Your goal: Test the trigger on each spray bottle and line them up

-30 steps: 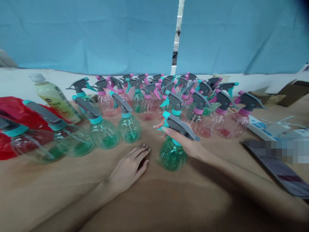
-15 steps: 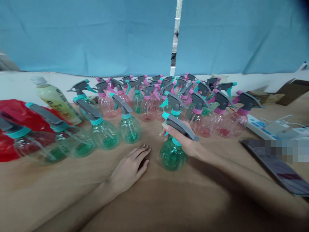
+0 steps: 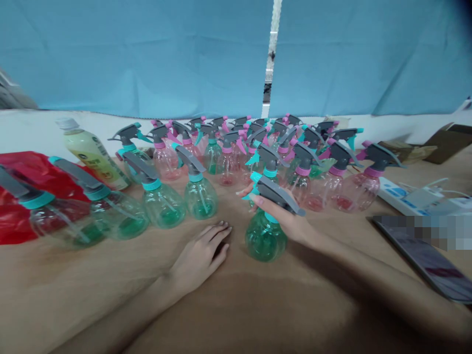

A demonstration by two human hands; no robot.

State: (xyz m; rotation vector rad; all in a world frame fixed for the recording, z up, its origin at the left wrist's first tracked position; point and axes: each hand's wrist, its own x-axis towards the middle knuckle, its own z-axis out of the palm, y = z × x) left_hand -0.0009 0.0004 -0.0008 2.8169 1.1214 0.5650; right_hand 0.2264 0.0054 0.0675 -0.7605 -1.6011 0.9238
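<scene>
My right hand (image 3: pixel 282 216) grips a green spray bottle (image 3: pixel 265 240) around its neck, just under the grey head with a turquoise nozzle. The fingers reach the turquoise trigger, and the bottle is upright over the wooden table. To its left, my left hand (image 3: pixel 201 250) lies flat on the table with nothing in it, fingers stretched forward. Beyond my left hand stands another clear green spray bottle (image 3: pixel 201 197) with a little green showing at its bottom. Several like it form a row to the left. A pink spray bottle (image 3: pixel 359 189) stands to the right of the held one.
Many pink and green spray bottles crowd the back of the table. At left are a red plastic bag (image 3: pixel 22 216) and a capped drink bottle (image 3: pixel 92 155). A phone-like dark slab (image 3: pixel 420 255), a white power strip (image 3: pixel 398 194) and a brown box (image 3: pixel 448 142) are at right.
The fingers of my right hand at the trigger have straightened forward a little. The whole view has shifted slightly; my left hand stays in place on the table.
</scene>
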